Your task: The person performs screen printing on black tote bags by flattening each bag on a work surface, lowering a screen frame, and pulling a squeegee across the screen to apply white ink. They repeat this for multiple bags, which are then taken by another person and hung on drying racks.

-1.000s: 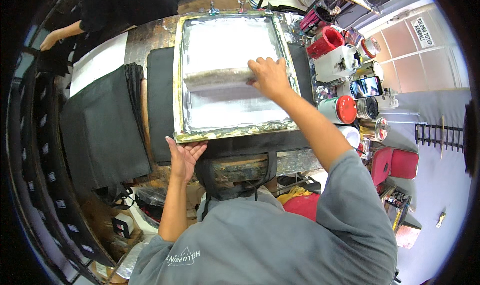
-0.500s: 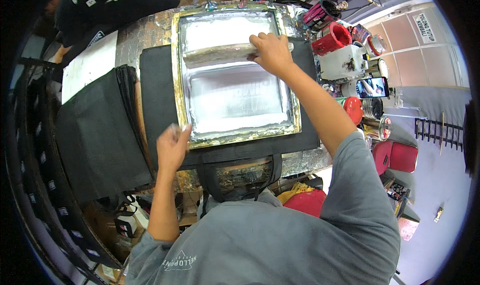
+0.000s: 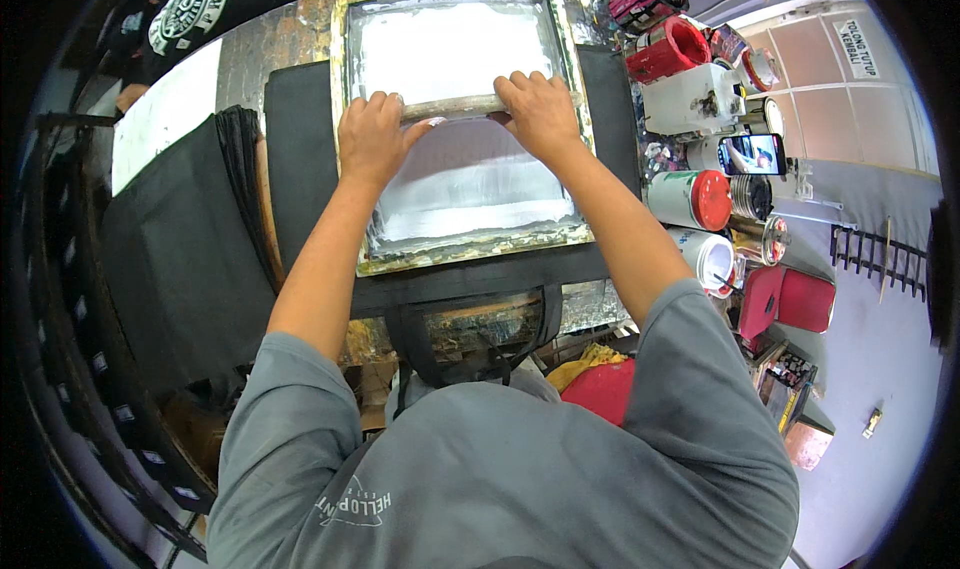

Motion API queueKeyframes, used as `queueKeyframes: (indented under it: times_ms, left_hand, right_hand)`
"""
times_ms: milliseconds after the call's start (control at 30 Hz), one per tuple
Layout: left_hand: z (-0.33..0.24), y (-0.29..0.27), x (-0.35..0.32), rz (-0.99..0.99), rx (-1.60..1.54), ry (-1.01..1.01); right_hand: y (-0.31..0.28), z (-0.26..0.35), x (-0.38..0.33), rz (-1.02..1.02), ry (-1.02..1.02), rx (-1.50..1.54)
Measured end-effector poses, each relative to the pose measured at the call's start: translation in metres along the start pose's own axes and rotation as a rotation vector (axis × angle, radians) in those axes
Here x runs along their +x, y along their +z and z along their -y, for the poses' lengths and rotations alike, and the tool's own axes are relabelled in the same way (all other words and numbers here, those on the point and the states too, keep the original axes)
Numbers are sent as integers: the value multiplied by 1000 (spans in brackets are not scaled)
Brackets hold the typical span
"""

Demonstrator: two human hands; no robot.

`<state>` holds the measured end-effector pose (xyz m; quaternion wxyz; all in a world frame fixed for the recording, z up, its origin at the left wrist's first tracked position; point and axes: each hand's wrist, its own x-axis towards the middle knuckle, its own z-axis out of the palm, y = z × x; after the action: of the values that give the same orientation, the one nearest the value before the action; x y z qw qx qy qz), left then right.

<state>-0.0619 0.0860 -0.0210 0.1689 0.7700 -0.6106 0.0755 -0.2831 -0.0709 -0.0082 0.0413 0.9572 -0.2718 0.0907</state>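
Observation:
A wooden-edged squeegee [image 3: 455, 107] lies crosswise over the screen printing frame [image 3: 470, 255]. My left hand [image 3: 372, 139] grips its left end and my right hand [image 3: 541, 117] its right end, thumbs on the near side. White ink [image 3: 450, 51] covers the mesh beyond the squeegee. On the near side the mesh looks thinly coated, with a thicker white band [image 3: 475, 217] by the near rim. Under the frame lies a black fabric bag [image 3: 300, 159]; its handle [image 3: 420, 347] hangs over the table's near edge.
To the left is a stack of black bags [image 3: 185, 254]. Along the right side stand a red tub [image 3: 672, 49], a white container [image 3: 685, 104], a red-lidded jar [image 3: 710, 199], a white bucket [image 3: 712, 259] and a phone [image 3: 752, 155]. A red chair [image 3: 805, 299] is farther right.
My left hand has moved from the frame's near left corner up onto the squeegee's left end. My right hand stays on the squeegee. The whole view has shifted slightly.

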Motion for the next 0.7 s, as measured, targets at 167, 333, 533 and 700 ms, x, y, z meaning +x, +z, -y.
queueKeyframes:
  times_ms: [167, 333, 533, 700]
  left_hand:
    - [-10, -9, -21, 58, -11, -45]
    - [-17, -14, -43, 22, -14, -39]
    - [-24, -19, -68, 23, -8, -10]
    - [-34, -28, -101, 56, -37, -29]
  right_hand:
    - [-10, 13, -22, 2, -2, 60]
    - [-18, 26, -39, 49, 15, 18]
    - [-21, 40, -64, 70, 18, -15]
    - [-24, 52, -93, 59, 4, -7]
